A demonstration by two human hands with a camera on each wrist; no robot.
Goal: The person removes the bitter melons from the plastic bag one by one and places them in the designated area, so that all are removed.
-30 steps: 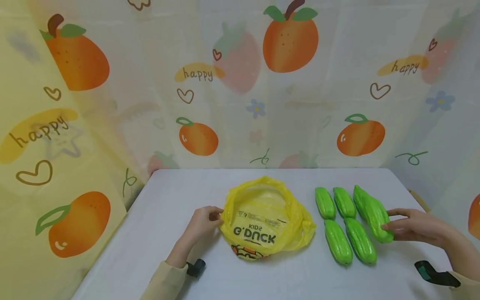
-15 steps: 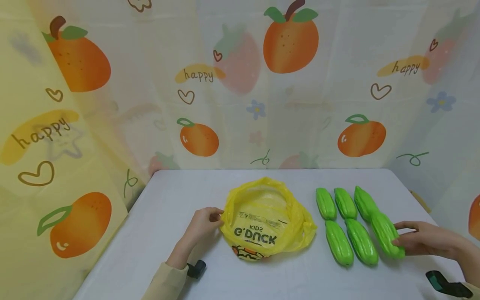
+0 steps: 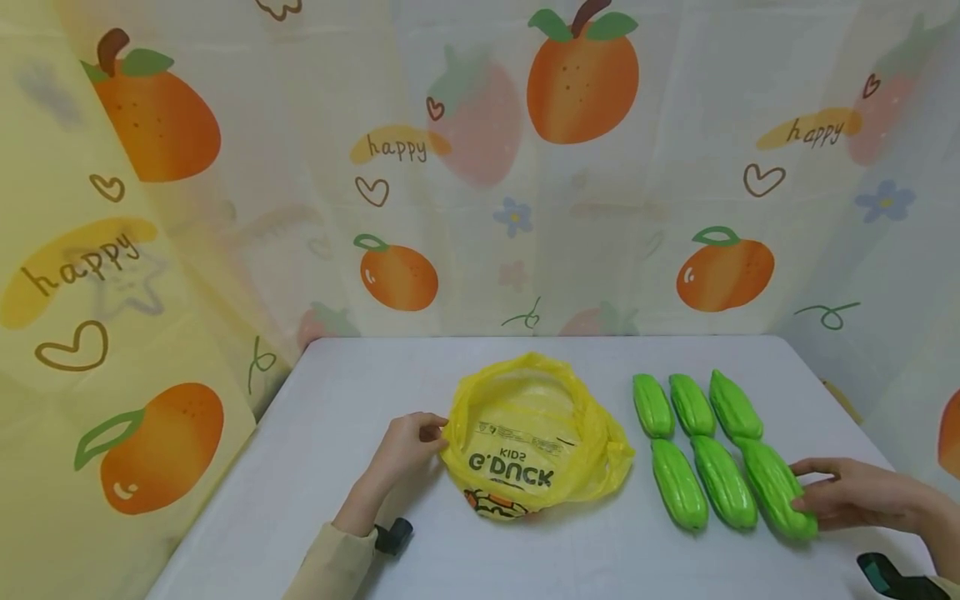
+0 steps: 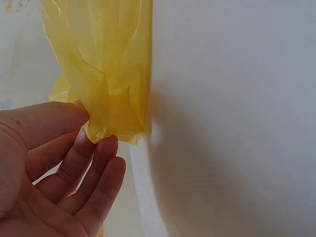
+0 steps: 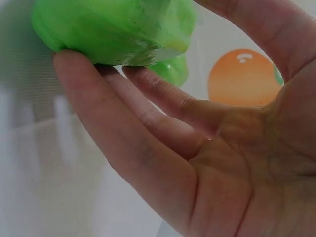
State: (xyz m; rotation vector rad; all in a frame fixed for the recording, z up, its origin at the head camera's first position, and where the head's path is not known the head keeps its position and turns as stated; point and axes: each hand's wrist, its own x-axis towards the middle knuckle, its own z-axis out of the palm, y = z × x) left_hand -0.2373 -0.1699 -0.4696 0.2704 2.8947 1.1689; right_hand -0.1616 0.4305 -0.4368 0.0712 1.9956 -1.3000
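Note:
A yellow plastic bag printed "G.DUCK KIDS" lies on the white table, its wide mouth facing up. My left hand pinches the left edge of its rim; in the left wrist view, thumb and fingers hold the crumpled yellow film. To the right, glossy green ribbed gourds stand in two rows. My right hand holds the front-right green gourd by its near right end. Seen from the right wrist, fingertips lie against the underside of this gourd, with the thumb on the other side.
Several more gourds lie beside it: two in front and three behind. A fruit-printed curtain hangs behind and at both sides of the table.
My right hand has brought the held gourd toward the front right, off its overlap with the back-right gourd, lining it up in the front row. My left hand and the bag stay put.

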